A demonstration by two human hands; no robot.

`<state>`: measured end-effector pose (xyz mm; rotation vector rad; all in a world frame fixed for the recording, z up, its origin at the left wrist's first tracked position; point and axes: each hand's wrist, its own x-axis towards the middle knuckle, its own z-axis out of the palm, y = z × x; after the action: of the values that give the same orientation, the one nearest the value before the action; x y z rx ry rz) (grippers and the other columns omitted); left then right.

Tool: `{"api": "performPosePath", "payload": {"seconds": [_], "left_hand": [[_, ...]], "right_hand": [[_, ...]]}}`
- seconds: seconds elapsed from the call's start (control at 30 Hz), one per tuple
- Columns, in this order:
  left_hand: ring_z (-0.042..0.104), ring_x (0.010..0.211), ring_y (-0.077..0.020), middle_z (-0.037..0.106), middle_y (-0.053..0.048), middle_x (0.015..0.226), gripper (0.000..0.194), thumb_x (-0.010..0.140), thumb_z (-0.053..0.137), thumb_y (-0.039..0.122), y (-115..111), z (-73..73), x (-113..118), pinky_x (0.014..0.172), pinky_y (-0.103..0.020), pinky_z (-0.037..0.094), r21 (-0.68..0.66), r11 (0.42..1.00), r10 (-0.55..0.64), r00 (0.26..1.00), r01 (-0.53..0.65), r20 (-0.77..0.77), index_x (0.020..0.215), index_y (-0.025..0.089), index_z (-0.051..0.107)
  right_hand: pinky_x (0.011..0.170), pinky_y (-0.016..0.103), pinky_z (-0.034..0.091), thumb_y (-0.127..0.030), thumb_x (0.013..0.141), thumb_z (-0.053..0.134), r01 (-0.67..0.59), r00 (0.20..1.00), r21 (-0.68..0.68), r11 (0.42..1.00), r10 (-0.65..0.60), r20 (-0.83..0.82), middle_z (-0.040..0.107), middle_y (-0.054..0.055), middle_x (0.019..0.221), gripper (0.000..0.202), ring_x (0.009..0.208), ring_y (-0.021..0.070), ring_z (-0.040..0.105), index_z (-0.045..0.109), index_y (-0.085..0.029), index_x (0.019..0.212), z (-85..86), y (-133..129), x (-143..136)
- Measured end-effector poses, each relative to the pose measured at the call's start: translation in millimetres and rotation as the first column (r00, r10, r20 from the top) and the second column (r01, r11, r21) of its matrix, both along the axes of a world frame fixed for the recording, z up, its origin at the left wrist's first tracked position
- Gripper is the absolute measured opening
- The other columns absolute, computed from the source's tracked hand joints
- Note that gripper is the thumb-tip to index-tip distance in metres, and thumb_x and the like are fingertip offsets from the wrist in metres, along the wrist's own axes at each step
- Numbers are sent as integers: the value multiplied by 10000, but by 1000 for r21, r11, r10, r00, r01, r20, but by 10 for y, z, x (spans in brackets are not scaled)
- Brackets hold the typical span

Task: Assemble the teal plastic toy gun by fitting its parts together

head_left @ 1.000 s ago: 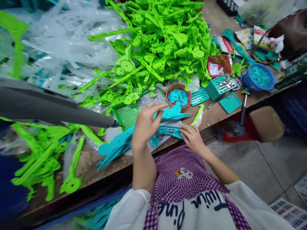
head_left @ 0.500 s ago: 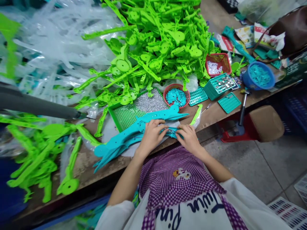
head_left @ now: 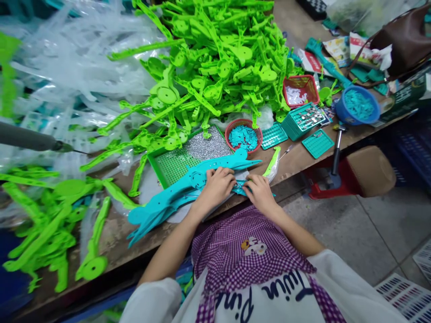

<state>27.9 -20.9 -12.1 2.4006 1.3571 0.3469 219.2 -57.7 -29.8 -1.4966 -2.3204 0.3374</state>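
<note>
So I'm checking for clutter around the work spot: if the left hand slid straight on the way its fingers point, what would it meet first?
The left hand points right, along the teal plastic part. It would likely meet the right hand first, fingertips nearly touching already, though depth is uncertain.

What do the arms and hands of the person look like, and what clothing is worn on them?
Both hands, the left hand and the right hand, are bare, with no gloves. The forearms are uncovered. White sleeves cover the upper arms. A purple checked apron hangs in front over a white shirt with dark lettering.
</note>
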Motion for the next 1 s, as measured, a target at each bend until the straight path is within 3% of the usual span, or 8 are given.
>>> {"api": "performPosePath", "payload": {"seconds": [0.13, 0.43, 0.77, 0.93, 1.0], "left_hand": [[550, 1007, -252, 692, -92, 1097, 249, 984, 447, 277, 13, -47, -26, 839, -425, 327, 17, 1000, -25, 1000, 25, -3, 944, 193, 677], [590, 1033, -236, 654, -105, 1158, 306, 1007, 372, 291, 114, 0, -93, 919, -437, 340, 65, 972, -222, 973, 226, -66, 954, 185, 654], [614, 1015, -254, 665, -116, 1062, 277, 1000, 369, 248, 95, 11, 25, 900, -418, 372, -38, 994, -102, 988, 98, -115, 934, 158, 622], [632, 1028, -243, 674, -91, 1077, 186, 957, 464, 218, 163, 42, 29, 856, -369, 448, -110, 990, -92, 995, 87, -40, 1042, 173, 623], [639, 1038, -236, 680, -85, 1091, 206, 931, 491, 182, 193, 24, 35, 856, -358, 474, -125, 990, -59, 998, 59, 8, 1092, 182, 619]], "right_hand": [[882, 374, 370, -269, 978, 503, -10, 1000, -21, 1000, 11, 26, 667, 99, 1102, 189, 1023, 228, 557, 668, -186, 941, 5, 18, -2], [847, 361, 308, -234, 964, 524, -21, 997, -11, 1000, 22, 77, 681, 73, 1038, 155, 972, 210, 545, 647, -187, 882, 36, 84, -23], [853, 362, 302, -232, 956, 535, -13, 997, 7, 1000, 13, 74, 695, 69, 1007, 151, 975, 213, 567, 654, -185, 876, 17, 88, -17], [889, 372, 299, -185, 975, 476, -100, 994, 42, 994, 98, 49, 678, 99, 1153, 218, 1027, 211, 578, 651, -191, 1105, 16, 42, 30], [898, 377, 295, -169, 969, 481, -136, 990, 18, 991, 135, 51, 683, 87, 1152, 223, 1022, 209, 581, 649, -198, 1112, 37, 32, 40]]}}
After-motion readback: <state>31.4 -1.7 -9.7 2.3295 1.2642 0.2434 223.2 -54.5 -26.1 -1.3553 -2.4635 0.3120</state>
